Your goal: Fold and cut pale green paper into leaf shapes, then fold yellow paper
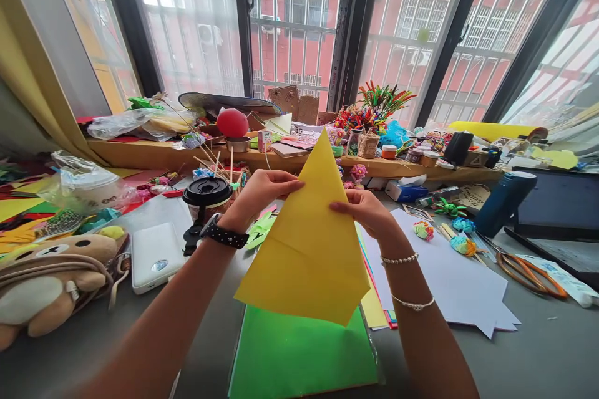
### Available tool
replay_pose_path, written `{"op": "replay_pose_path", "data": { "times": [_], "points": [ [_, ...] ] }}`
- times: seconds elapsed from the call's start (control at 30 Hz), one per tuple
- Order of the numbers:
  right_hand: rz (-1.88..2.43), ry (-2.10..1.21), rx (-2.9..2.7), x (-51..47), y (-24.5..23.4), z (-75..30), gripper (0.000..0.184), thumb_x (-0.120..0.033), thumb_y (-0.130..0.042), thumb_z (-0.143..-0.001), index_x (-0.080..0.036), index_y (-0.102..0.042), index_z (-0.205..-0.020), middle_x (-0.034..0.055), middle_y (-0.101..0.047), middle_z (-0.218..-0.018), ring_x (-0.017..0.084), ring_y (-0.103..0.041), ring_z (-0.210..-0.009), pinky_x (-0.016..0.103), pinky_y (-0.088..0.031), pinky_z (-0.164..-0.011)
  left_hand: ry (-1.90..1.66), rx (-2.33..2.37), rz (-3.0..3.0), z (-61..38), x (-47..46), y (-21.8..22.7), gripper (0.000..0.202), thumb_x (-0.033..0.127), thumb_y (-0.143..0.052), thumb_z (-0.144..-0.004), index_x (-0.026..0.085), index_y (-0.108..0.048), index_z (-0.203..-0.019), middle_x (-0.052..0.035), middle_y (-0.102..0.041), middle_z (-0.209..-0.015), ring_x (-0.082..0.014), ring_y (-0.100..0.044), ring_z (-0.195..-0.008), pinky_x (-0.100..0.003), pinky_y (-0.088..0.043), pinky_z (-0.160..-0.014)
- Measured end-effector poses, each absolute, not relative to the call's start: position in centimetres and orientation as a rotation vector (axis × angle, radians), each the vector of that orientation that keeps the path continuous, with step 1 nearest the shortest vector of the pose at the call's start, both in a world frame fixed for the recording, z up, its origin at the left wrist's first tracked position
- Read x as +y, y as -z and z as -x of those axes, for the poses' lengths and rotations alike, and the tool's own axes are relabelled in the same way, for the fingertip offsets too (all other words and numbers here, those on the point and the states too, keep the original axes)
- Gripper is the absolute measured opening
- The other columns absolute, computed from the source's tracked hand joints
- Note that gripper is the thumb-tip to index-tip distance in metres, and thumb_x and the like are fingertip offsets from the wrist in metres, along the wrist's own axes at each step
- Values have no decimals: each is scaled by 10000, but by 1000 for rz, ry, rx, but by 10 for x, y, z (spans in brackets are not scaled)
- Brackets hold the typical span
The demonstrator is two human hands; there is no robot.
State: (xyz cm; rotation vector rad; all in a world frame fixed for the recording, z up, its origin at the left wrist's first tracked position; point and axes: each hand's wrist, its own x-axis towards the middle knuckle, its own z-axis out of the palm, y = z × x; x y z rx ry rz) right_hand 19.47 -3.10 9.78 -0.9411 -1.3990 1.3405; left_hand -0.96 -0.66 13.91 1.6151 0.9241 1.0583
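Note:
A yellow sheet of paper point(313, 243), narrowing to a point at its top, is held up in front of me. A faint crease crosses its middle. My left hand point(274, 186) pinches its left edge, and my right hand point(361, 209) grips the right edge with the thumb on the near face. The fingers behind the paper are hidden. Below it lies a green stack of paper point(299, 355) in a clear sleeve on the desk. A dark watch is on my left wrist, and bracelets are on the right one.
White paper sheets point(449, 280) lie at right, with orange-handled scissors point(531, 274) and a blue bottle point(505, 202) beyond. A lidded cup point(207, 196), a white power bank point(156, 255) and a plush bear point(56, 287) stand at left. Craft items crowd the windowsill point(187, 159).

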Motion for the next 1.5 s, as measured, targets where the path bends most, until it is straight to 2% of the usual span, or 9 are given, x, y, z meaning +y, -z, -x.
{"op": "replay_pose_path", "data": {
  "times": [0.13, 0.4, 0.53, 0.67, 0.77, 1.0, 1.23, 1.37, 1.5],
  "points": [
    [1030, -1372, -1391, -17, -86, -202, 352, -344, -729, -528, -143, -672, -811, 56, -674, -805, 156, -619, -696, 250, -486, -630, -1117, 921, -1520, 8, 5, -122, 326, 369, -741, -466, 126, -679, -674, -40, -667, -688, -138, -580, -638, -231, -453, -620],
    [1247, -1268, -1433, 9, -48, -207, 342, -407, -729, -501, -114, -647, -657, 24, -611, -605, 91, -513, -504, 191, -359, -446, -1058, 919, -1328, 7, 34, -68, 309, 328, -747, -486, 128, -684, -713, -56, -684, -724, -146, -603, -658, -248, -461, -690],
    [1314, -1204, -1446, 11, -37, -205, 352, -439, -702, -523, -110, -631, -627, -2, -562, -546, 69, -459, -471, 187, -326, -431, -1094, 896, -1256, 7, 39, -40, 312, 323, -737, -510, 122, -675, -741, -59, -684, -738, -155, -609, -705, -240, -454, -708],
    [1334, -1307, -1480, 11, -31, -210, 338, -434, -681, -560, -110, -638, -647, -16, -544, -537, 52, -446, -476, 173, -347, -454, -1148, 917, -1135, 12, 48, -13, 278, 324, -720, -533, 136, -660, -730, -37, -679, -716, -137, -607, -685, -228, -459, -683],
    [1361, -1355, -1474, 14, -25, -213, 307, -396, -703, -544, -117, -648, -660, -8, -576, -572, 56, -482, -500, 170, -374, -479, -1166, 950, -1060, 16, 57, 1, 300, 321, -743, -468, 137, -655, -689, -28, -670, -659, -135, -604, -627, -227, -463, -632],
    [1428, -1279, -1409, 21, -16, -208, 225, -308, -731, -491, -124, -632, -574, -23, -562, -525, 57, -474, -477, 176, -367, -462, -1213, 945, -1036, 16, 62, 5, 326, 320, -748, -426, 140, -669, -686, -23, -666, -644, -123, -605, -599, -211, -463, -607],
    [1403, -1324, -1590, 19, -18, -216, 267, -373, -698, -529, -120, -643, -595, -30, -522, -509, 51, -417, -468, 185, -338, -457, -1334, 942, -988, 22, 63, 3, 301, 296, -749, -424, 144, -671, -672, -9, -667, -620, -123, -603, -593, -223, -468, -618],
    [1440, -1158, -1579, 19, -19, -212, 246, -349, -697, -512, -118, -631, -564, -42, -490, -461, 52, -385, -445, 189, -288, -433, -1362, 916, -989, 27, 64, 1, 325, 305, -756, -421, 128, -671, -680, -16, -669, -609, -125, -600, -575, -229, -469, -617],
    [1452, -1056, -1617, 17, -24, -207, 256, -354, -673, -537, -113, -652, -619, -23, -529, -505, 62, -400, -469, 191, -287, -442, -1409, 906, -972, 32, 62, -3, 347, 307, -766, -406, 125, -670, -685, -18, -671, -615, -117, -593, -554, -224, -464, -597]
  ]
}}
